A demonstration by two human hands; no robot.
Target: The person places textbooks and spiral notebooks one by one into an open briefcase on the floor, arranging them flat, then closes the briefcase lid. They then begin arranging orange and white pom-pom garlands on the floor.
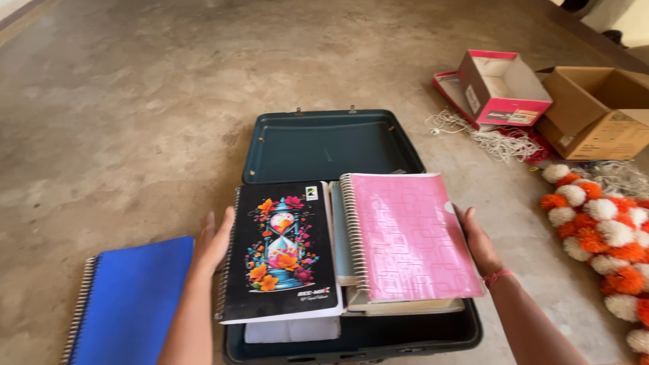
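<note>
Taking the dark green metal trunk (324, 145) as my landmark, I start at its near rim, which sits at the bottom of my view. Just left of that rim a blue spiral notebook (132, 297) lies flat on the bare concrete floor (135, 101), its wire binding on its outer left edge.

Inside the trunk two stacks fill most of the width. My left hand (213, 240) is open, palm pressed flat against the wire-bound left edge of the black notebook (280, 250), whose cover shows a bright hourglass ringed with flowers; it grips nothing. My right hand (478, 240), a red thread at the wrist, is likewise open and flat against the right edge of the pink-covered spiral notebook (412, 233). Under the pink one I see paler books, and between the two stacks a grey-blue book edge (340, 236). The stacks overhang the trunk walls slightly, so there is little slack on either side.

Beyond the books, the trunk's open lid lies flat, empty inside, two small hinges at its far edge.

Left of the trunk and past it the floor is open and wide. To the right it is crowded: a garland of orange and white pompoms (598, 236) near the right wall, then a tangle of white string (493, 138), a pink-sided open box (503, 88) with a label on its near flap, and a brown cardboard carton (598, 111) farthest right.
</note>
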